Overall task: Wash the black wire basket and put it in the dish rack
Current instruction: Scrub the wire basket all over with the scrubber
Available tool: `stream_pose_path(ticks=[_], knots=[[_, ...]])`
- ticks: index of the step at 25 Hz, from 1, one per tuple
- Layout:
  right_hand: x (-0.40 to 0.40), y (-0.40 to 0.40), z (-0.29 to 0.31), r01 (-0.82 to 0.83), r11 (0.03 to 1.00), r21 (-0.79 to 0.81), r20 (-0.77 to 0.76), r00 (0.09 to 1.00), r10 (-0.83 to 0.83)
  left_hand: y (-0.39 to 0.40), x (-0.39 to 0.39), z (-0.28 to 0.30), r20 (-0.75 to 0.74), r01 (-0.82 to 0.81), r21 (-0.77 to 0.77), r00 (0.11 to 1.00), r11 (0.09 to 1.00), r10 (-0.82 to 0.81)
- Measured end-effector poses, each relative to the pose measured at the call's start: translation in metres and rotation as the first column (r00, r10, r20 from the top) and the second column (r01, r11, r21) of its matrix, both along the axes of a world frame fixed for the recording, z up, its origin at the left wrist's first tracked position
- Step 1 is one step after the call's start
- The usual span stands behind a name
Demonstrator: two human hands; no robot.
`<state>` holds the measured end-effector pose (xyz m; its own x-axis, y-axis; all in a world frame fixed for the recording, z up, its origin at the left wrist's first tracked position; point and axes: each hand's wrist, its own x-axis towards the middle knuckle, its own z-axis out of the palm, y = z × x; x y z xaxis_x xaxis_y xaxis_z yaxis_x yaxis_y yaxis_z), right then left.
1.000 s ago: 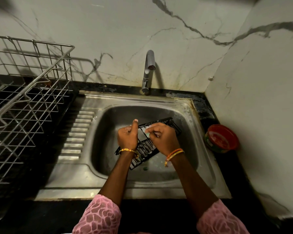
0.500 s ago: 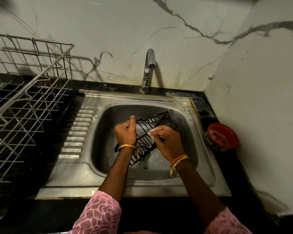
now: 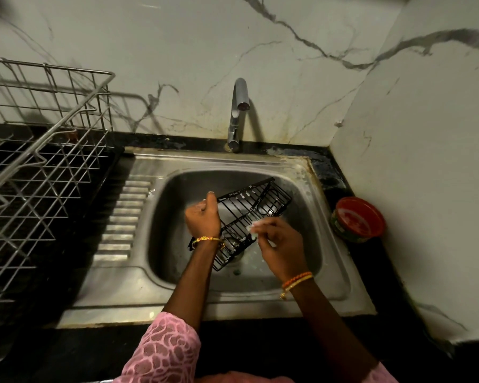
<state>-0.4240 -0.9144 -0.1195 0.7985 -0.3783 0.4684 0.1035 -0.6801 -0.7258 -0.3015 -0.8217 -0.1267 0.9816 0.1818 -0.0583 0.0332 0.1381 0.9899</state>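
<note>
Black wire basket (image 3: 249, 214) sits at the centre of the frame, held tilted over the bowl of the sink (image 3: 329, 283) with suds on its wires.

At the far left stands one dish rack (image 3: 47, 167), silver wire, well apart from the basket. Moving right, the left hand (image 3: 203, 218) grips the basket's left edge, fingers curled round the rim and thumb up. One tap (image 3: 237, 114) rises behind the sink at upper centre, with no water visible from it. Next, the right hand (image 3: 280, 244) pinches something small and pale, soapy, against the basket's lower right side; what it is, I cannot tell. At the right edge rests one red round container (image 3: 360, 219).

Scrubbing looks to be the step in hand. Next would likely come rinsing under the tap, then carrying the basket left to the rack.
</note>
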Motion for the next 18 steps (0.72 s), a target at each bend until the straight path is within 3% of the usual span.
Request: stream_pose_path(ticks=[5, 11, 15, 18], knots=[[0.001, -0.012, 0.021, 0.086, 0.989, 0.122, 0.007, 0.996, -0.088, -0.001, -0.003, 0.002, 0.043, 0.024, 0.02, 0.999, 1.0, -0.025], [0.07, -0.011, 0.038, 0.027, 0.979, 0.201, -0.048, 0.999, -0.018, -0.007, -0.016, 0.014, 0.112, 0.079, 0.065, 0.99, 0.995, -0.086], [0.061, -0.011, 0.022, 0.05, 0.99, 0.132, -0.051, 0.998, -0.044, -0.004, -0.01, 0.009, 0.076, 0.043, 0.027, 0.996, 0.999, -0.045], [0.039, -0.018, 0.009, 0.056, 0.998, -0.04, -0.062, 0.996, -0.058, -0.001, -0.003, 0.002, 0.054, 0.018, 0.025, 0.998, 1.0, -0.02]])
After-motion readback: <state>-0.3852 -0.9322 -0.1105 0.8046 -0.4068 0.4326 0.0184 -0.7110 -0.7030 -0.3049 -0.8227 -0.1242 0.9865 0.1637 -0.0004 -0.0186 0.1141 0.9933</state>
